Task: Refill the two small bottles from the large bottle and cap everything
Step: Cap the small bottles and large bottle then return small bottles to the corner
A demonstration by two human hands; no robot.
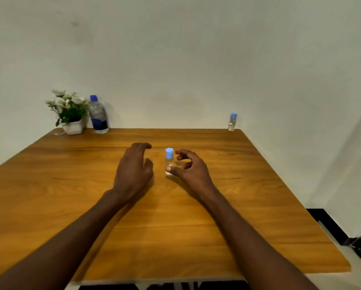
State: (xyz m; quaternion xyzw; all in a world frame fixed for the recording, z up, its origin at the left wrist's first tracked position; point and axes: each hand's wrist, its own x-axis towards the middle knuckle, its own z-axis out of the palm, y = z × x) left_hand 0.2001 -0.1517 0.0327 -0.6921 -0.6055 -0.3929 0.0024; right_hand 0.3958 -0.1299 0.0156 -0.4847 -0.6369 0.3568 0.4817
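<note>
So there's a wooden table (196,227) with an orange-brown grain finish, its far edge pushed right up against a plain off-white wall (175,59). On the table's far left corner sits a little white pot (74,128) holding a bunch of white flowers (65,101) with green leaves, and what looks like a small tag or scrap lies on the table just left of the pot, too small to make out. Off the table's right side you can see a strip of black skirting (330,225) along the bottom of the side wall.
</note>
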